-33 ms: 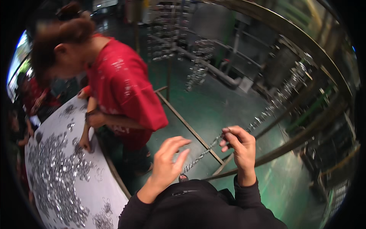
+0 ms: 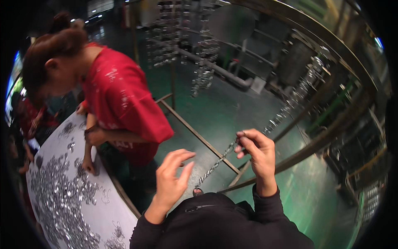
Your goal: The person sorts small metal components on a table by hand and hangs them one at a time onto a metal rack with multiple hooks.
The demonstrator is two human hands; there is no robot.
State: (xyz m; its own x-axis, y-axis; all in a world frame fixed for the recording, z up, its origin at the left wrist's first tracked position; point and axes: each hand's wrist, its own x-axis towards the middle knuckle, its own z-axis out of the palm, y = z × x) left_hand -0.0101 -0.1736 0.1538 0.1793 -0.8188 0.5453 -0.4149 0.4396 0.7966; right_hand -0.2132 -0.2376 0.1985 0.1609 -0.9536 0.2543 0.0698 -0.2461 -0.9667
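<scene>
A chain of small metal links (image 2: 213,167) slants down to the left from the fingertips of my right hand (image 2: 260,154). The thumb and fingers of that hand are pinched together at the chain's upper end. To the left, my left hand (image 2: 171,178) is raised, its thumb and fingers apart and nothing between them. It is near the chain but does not touch it. Beyond my right hand hangs a string of shiny metal pieces (image 2: 290,103), running up to the right. Whether it joins the chain in my fingers I cannot tell.
On the left stands a white table (image 2: 108,213) strewn with silvery metal pieces (image 2: 62,199) and thin wires. A person in a red shirt (image 2: 124,95) leans over it. Metal frame bars (image 2: 188,128) and a long rail (image 2: 327,37) surround me. More strings of pieces (image 2: 204,62) hang behind.
The whole view has shifted slightly, so the table, person and hanging strings sit further left. My hands keep nearly the same pose, the right still pinching the chain.
</scene>
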